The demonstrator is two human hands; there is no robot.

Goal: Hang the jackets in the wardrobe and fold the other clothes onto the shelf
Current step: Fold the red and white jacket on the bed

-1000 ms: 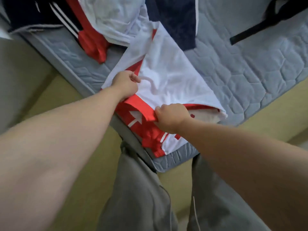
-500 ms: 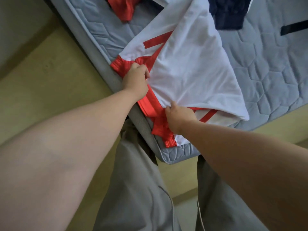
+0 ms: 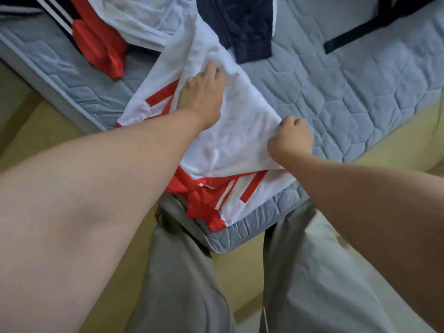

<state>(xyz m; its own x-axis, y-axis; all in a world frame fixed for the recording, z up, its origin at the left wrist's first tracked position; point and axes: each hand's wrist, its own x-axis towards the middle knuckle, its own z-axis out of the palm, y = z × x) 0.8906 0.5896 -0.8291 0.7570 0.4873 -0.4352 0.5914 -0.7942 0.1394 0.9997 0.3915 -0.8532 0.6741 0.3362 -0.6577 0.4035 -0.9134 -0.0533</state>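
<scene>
Fold step: white-and-red garment (image 3: 240, 145) at frame centre on mattress (image 3: 360, 92) corner, left hand (image 3: 201, 94) flat pressing it, right hand (image 3: 292, 138) pinching its right edge, so pull edge taut, square, then crease.

My left hand (image 3: 201, 97) has let go of the red hem (image 3: 204, 200) it gripped half a second ago. It now lies flat, fingers straight, higher up on the white panel of the white and red garment (image 3: 240, 145). My right hand (image 3: 292, 138) has also left that hem near the corner of the mattress (image 3: 348, 97) and moved out to the right-hand edge of the folded white panel, where its curled fingers pinch the cloth.
</scene>
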